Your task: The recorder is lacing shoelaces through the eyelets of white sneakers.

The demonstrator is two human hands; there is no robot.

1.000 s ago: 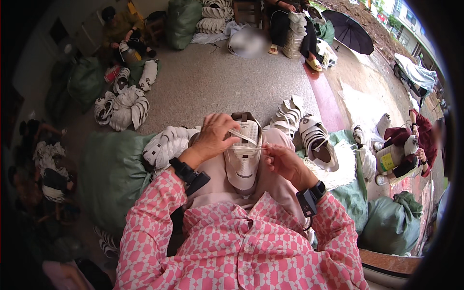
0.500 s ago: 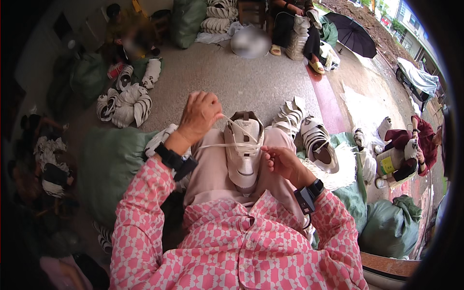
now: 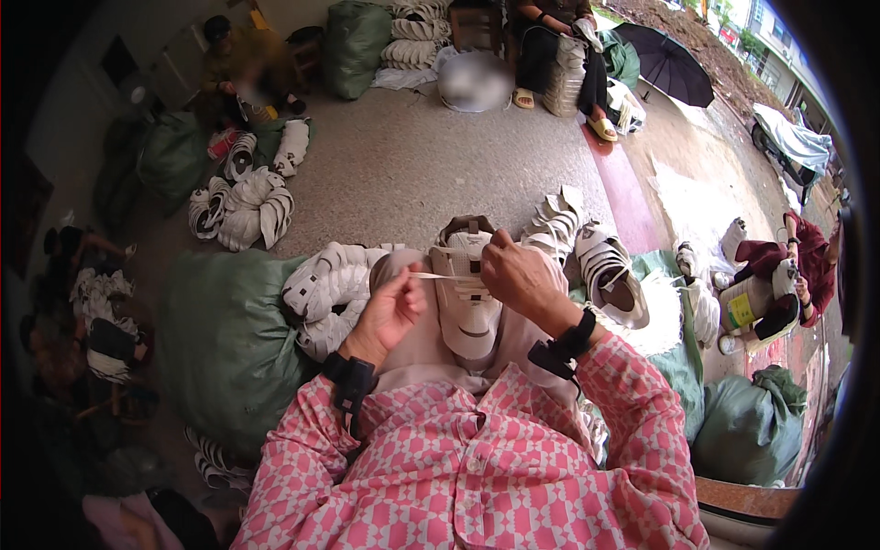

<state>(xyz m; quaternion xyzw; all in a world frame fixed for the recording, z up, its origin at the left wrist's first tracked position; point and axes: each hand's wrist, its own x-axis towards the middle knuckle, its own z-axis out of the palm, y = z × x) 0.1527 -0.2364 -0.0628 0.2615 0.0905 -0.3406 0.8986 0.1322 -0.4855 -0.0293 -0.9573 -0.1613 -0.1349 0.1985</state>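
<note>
A white and beige sneaker upper rests between my thighs, its rounded toe pointing toward me. My left hand is just left of it, thumb and fingers pinched on a white shoelace. That lace runs taut across the upper's tongue area toward my right hand. Fingers curled downward, my right hand lies over the upper's right side, closed at the lacing. Its fingertips are partly hidden; the lace ends at them.
Stacked shoe uppers lie by my left thigh against a green sack. More uppers and a bundle of white laces lie at my right. Seated co-workers are around the room; a black umbrella stands far right.
My left hand has come down and nearer to me from above the upper's left side. My right hand has moved up and left, over the lacing. The lace now stretches level between them.
</note>
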